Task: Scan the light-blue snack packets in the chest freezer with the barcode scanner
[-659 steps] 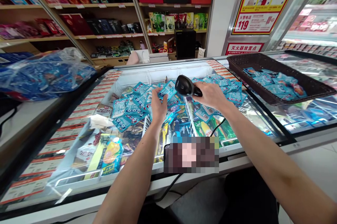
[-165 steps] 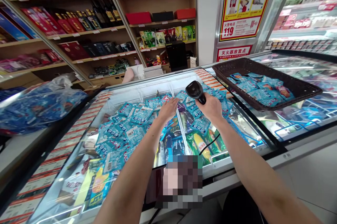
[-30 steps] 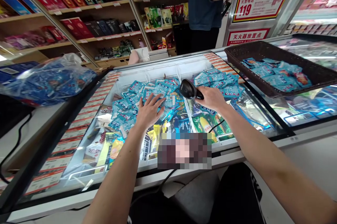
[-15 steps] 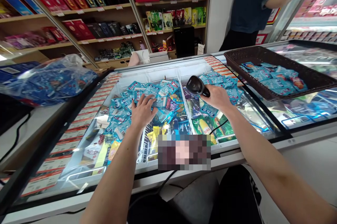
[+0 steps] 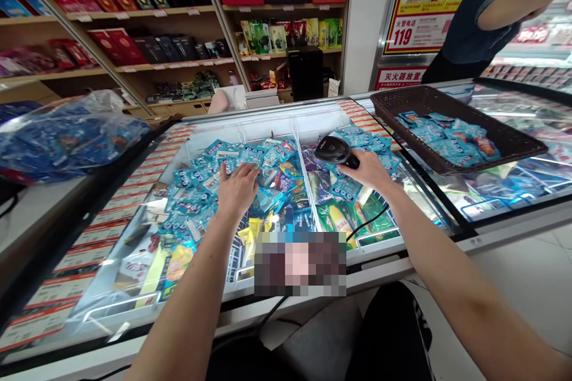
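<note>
Blue packets (image 5: 185, 199) lie in a heap on the glass top of a chest freezer (image 5: 241, 120). On the far edge of that heap rests my left hand (image 5: 238, 188), palm down with its fingers partly spread; whether it touches one packet or several I cannot tell. A black barcode scanner (image 5: 333, 150) is gripped in my right hand (image 5: 370, 169), its head pointing left, with a black cable trailing down. Beneath and behind the scanner is a second group of blue packets (image 5: 375, 141).
A brown basket (image 5: 521, 145) with blue packets stands on the right part of the freezer. To the left lies a clear plastic bag (image 5: 67, 136) of blue packets. Shelves (image 5: 179, 68) of boxes and bottles line the back. A person (image 5: 487, 23) stands far right.
The view has turned slightly to the right, and the person at the back has shifted rightward and leans more. My left hand's fingers are closer together; the scanner stays in my right hand.
</note>
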A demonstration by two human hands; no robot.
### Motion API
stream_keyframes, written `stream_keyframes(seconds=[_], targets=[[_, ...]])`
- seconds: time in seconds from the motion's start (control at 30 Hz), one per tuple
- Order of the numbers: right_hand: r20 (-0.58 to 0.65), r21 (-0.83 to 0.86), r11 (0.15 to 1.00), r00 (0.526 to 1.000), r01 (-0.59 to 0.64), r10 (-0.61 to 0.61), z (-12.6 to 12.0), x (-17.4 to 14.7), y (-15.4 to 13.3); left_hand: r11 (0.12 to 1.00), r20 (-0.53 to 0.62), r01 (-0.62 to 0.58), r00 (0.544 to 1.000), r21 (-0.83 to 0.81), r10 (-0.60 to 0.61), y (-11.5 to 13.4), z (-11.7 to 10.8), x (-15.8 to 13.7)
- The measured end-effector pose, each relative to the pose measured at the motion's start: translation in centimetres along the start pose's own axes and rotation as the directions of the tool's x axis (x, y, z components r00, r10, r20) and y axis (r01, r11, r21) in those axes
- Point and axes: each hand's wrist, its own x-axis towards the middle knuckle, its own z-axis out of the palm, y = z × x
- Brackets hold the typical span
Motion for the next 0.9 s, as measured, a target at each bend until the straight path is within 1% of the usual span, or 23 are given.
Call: stream_keyframes(seconds=[0.07, 0.13, 0.23, 0.33, 0.43, 0.53, 0.63, 0.77, 0.9], targets=[[-0.023, 0.006, 1.000, 1.000, -0.014, 0.014, 0.1, -0.1, 0.1, 1.000, 0.005, 0.017, 1.000, 0.000, -0.017, 0.4, 0.1, 0.2], [-0.025, 0.007, 1.000, 1.000, -0.001, 0.002, 0.1, -0.3, 0.1, 0.999, 0.003, 0.054, 0.999, -0.004, -0.054, 1.1, 0.0, 0.4], [-0.005, -0.009, 0.999, 0.999, 0.036, -0.036, 0.1, -0.4, -0.1, 0.993, -0.024, 0.115, 0.993, -0.013, -0.116, 2.6, -0.3, 0.7], [0.021, -0.043, 0.998, 0.999, 0.050, -0.050, 0.3, -0.5, -0.3, 0.992, -0.056, 0.121, 0.991, -0.021, -0.122, 4.3, -0.7, 1.2], [0.023, -0.054, 0.997, 0.998, 0.051, -0.050, 0.4, -0.4, -0.5, 0.996, -0.044, 0.064, 0.997, -0.057, -0.067, 5.6, -1.0, 1.7], [-0.016, -0.008, 0.999, 0.999, 0.034, -0.034, 0.1, -0.2, -0.3, 0.993, -0.015, 0.007, 1.000, -0.120, -0.008, 6.6, -0.9, 2.4], [-0.080, 0.073, 0.997, 0.996, -0.038, 0.044, -0.5, -0.1, 0.3, 0.977, 0.027, -0.052, 0.998, -0.205, 0.058, 8.0, -0.6, 3.1], [-0.176, 0.148, 0.980, 0.972, -0.132, 0.157, -1.0, 0.1, 1.1, 0.934, 0.106, -0.127, 0.980, -0.334, 0.171, 10.9, -0.1, 4.2], [-0.229, 0.258, 0.947, 0.940, -0.191, 0.252, -1.1, 0.3, 1.4, 0.896, 0.179, -0.140, 0.956, -0.422, 0.233, 14.1, 0.6, 5.9]])
